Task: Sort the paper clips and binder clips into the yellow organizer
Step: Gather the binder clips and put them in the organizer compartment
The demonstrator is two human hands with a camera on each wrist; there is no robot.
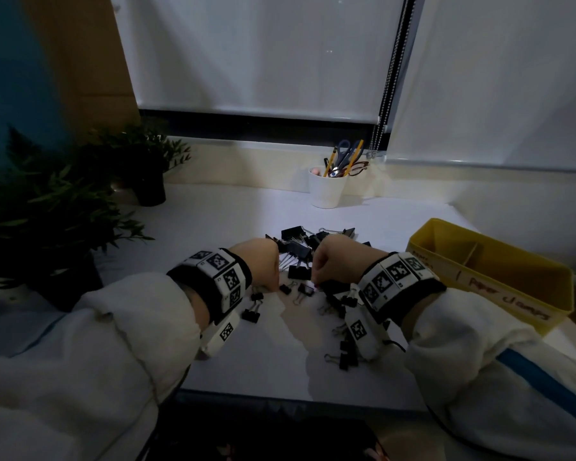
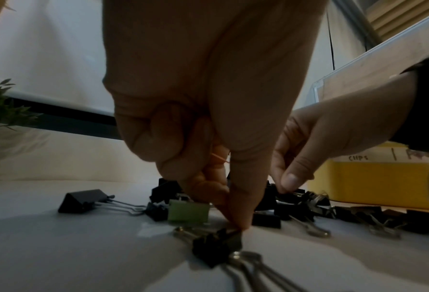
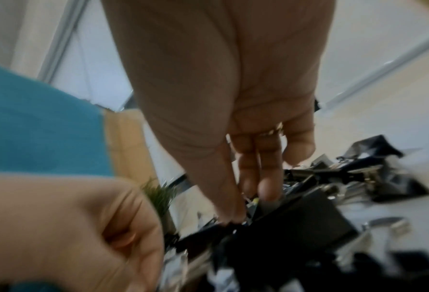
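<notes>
Black binder clips (image 1: pixel 296 251) lie heaped mid-table, with smaller ones strewn toward me. My left hand (image 1: pixel 263 264) is curled, and a thin orange paper clip (image 2: pixel 219 157) shows inside its fingers. Its thumb and forefinger tips (image 2: pixel 237 223) meet at the table, touching a small black binder clip (image 2: pixel 218 249). A green binder clip (image 2: pixel 188 212) sits just behind. My right hand (image 1: pixel 333 261) reaches into the heap, its thumb (image 3: pixel 229 215) and fingers (image 3: pixel 268 189) pinching a small coloured piece; blur hides its shape. The yellow organizer (image 1: pixel 492 277) stands to the right.
A white cup (image 1: pixel 325 189) of pencils and scissors stands at the back. Potted plants (image 1: pixel 47 207) crowd the left side. More small binder clips (image 1: pixel 346 356) lie under my right wrist, near the table's front edge (image 1: pixel 280 395).
</notes>
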